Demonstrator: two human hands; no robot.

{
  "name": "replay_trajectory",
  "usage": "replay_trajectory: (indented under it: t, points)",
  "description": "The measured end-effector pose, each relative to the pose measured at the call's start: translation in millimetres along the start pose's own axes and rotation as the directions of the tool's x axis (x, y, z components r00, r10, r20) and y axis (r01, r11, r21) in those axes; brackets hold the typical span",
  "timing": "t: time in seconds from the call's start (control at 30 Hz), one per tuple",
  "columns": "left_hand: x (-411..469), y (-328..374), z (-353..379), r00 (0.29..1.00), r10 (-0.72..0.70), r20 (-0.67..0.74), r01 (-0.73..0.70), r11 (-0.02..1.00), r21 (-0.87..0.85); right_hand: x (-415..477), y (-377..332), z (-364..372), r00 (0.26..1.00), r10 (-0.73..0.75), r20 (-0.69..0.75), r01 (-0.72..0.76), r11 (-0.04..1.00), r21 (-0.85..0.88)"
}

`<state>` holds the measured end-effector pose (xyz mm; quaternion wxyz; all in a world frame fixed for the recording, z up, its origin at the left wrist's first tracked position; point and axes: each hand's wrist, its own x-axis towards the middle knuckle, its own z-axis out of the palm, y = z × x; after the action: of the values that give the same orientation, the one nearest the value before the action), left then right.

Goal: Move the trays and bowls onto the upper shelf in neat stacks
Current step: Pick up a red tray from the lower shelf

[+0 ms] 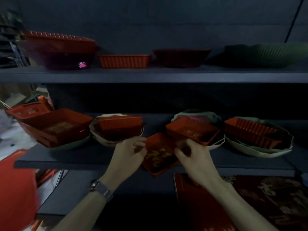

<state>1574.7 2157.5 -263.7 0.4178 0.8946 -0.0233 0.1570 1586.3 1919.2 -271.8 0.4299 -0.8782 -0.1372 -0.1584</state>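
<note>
A small red square tray (pixel 159 154) with gold characters hangs tilted over the front edge of the middle shelf (pixel 80 160). My left hand (pixel 129 155) grips its left side and my right hand (pixel 194 161) grips its right side. Behind it on the middle shelf sit red trays (pixel 55 125) and ribbed red trays nested in pale green bowls (pixel 260 149). The upper shelf (pixel 150 75) carries a large stack of red trays (pixel 58 49) at the left, a ribbed red tray (pixel 124 60), a dark red bowl (pixel 180 57) and a green bowl (pixel 266 54).
A large red lacquered panel (pixel 250 202) lies below at the right. Red sheets (pixel 15 189) sit at the lower left. A dark board (pixel 70 194) sticks out under the middle shelf. The wall behind the shelves is dark.
</note>
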Motion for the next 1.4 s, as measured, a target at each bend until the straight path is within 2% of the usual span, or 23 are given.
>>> replay_trajectory:
  t: [0.17, 0.3, 0.37, 0.5, 0.6, 0.7, 0.87, 0.97, 1.2, 1.4]
  points:
    - [-6.4, -44.3, 24.5, 0.968, -0.249, 0.029, 0.250, 0.968, -0.021, -19.3, 39.8, 24.9, 0.971, 0.227, 0.075, -0.225, 0.974, -0.040]
    - [-13.4, -55.9, 38.0, 0.928, -0.366, 0.066, 0.372, 0.919, -0.131, -28.3, 54.0, 28.0, 0.955, 0.286, 0.081, -0.287, 0.958, 0.004]
    - [-14.1, -55.1, 44.5, 0.933, -0.354, 0.062, 0.359, 0.924, -0.135, -28.7, 57.4, 26.4, 0.950, 0.308, 0.050, -0.311, 0.950, 0.043]
    - [8.4, -35.9, 51.3, 0.959, -0.280, 0.042, 0.283, 0.954, -0.103, -17.1, 58.1, 7.3, 0.903, 0.405, -0.143, -0.375, 0.906, 0.196]
    - [42.9, -14.0, 62.3, 0.971, -0.226, 0.075, 0.236, 0.956, -0.173, -6.5, 63.8, -10.0, 0.859, 0.471, -0.203, -0.399, 0.863, 0.311]
    - [81.7, 6.6, 76.7, 0.976, -0.190, 0.103, 0.207, 0.961, -0.183, 5.3, 77.5, -22.5, 0.829, 0.532, -0.171, -0.458, 0.823, 0.335]
    - [129.3, 30.1, 107.1, 0.899, -0.296, 0.323, 0.391, 0.873, -0.290, 27.6, 94.2, -29.3, 0.790, 0.607, -0.086, -0.522, 0.740, 0.424]
    - [142.5, 39.8, 119.2, 0.862, -0.322, 0.393, 0.458, 0.826, -0.328, 39.7, 97.5, -26.7, 0.763, 0.645, -0.041, -0.557, 0.687, 0.467]
    - [151.5, 35.5, 130.3, 0.845, -0.366, 0.391, 0.510, 0.773, -0.379, 52.5, 93.0, -18.3, 0.755, 0.651, 0.085, -0.527, 0.524, 0.669]
    - [137.0, 33.5, 121.5, 0.871, -0.331, 0.362, 0.472, 0.767, -0.435, 42.9, 85.9, -28.1, 0.758, 0.645, 0.096, -0.519, 0.508, 0.688]
